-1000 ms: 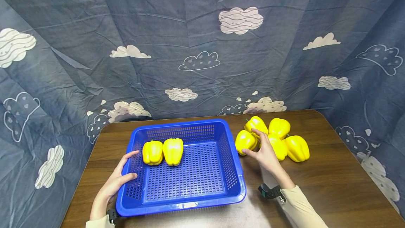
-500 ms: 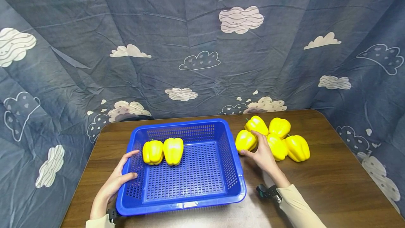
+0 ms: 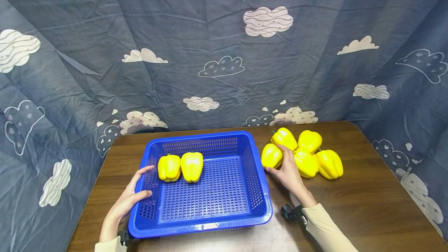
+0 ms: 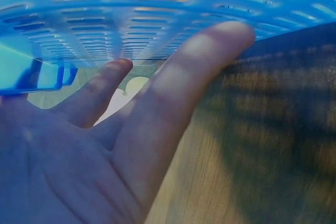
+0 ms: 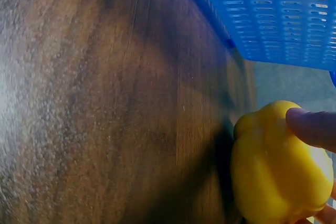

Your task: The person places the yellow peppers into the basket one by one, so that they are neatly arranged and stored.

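Against the left rim of a blue perforated plastic basket (image 3: 206, 226), my left hand (image 3: 126, 195) rests with thumb and index finger spread and extended over the edge. The left wrist view shows its palm and straight thumb (image 4: 173, 98) close to the slotted wall. Right of the basket, my right hand (image 3: 289, 170) grips a yellow bell pepper (image 3: 271, 156), thumb on its near side and fingers at its far side. In the right wrist view the pepper (image 5: 278, 166) sits low over the tabletop, the thumb pressed on it. Two more yellow bell peppers (image 3: 191, 167) lie inside the basket's left part.
Several yellow bell peppers (image 3: 306, 162) cluster just beyond and right of my right hand. A brown wooden table (image 3: 371, 197) carries everything, and a blue-grey curtain with cloud prints (image 3: 224, 88) hangs behind its back edge. The basket's right wall (image 3: 257, 174) stands close beside the gripped pepper.
My right hand has moved slightly left and drawn its thumb and fingers in around the pepper, which has tilted a little. My left hand and the basket have stayed in place.
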`<action>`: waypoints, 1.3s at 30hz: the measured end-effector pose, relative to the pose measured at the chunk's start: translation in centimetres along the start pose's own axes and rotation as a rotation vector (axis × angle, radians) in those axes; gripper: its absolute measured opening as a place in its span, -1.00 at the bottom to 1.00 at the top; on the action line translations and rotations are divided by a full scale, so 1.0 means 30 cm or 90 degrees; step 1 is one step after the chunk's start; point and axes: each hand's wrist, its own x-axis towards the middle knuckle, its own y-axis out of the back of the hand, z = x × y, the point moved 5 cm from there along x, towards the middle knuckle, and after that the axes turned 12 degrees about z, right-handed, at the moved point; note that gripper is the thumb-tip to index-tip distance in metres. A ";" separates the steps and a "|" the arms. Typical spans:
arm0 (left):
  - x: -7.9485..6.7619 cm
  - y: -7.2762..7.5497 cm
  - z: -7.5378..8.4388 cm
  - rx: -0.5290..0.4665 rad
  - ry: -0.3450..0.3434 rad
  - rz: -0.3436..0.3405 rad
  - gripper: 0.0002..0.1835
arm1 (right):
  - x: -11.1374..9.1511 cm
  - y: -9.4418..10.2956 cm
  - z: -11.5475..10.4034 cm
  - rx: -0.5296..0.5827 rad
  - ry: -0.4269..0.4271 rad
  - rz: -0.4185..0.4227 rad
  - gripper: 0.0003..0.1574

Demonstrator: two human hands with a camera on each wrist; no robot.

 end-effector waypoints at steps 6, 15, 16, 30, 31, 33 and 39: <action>-0.002 -0.002 0.000 -0.004 -0.001 -0.002 -0.24 | -0.006 -0.005 0.007 -0.009 0.012 0.000 0.07; 0.002 -0.004 -0.006 -0.003 -0.012 -0.006 -0.23 | -0.008 0.020 0.002 -0.018 0.021 0.018 0.05; 0.002 -0.003 -0.006 -0.003 -0.012 -0.007 -0.24 | -0.009 0.023 0.001 -0.019 0.019 0.020 0.05; 0.002 -0.002 -0.006 -0.001 -0.017 -0.008 -0.24 | -0.018 0.083 -0.038 0.001 0.046 0.040 0.08; 0.002 -0.002 -0.006 -0.001 -0.017 -0.007 -0.24 | -0.015 0.089 -0.040 0.002 0.047 0.041 0.08; 0.002 -0.001 -0.006 -0.001 -0.017 -0.006 -0.24 | -0.009 0.102 -0.046 0.002 0.048 0.044 0.08; 0.003 0.002 -0.004 0.009 -0.020 -0.001 -0.25 | 0.018 0.140 -0.080 0.009 0.061 0.060 0.07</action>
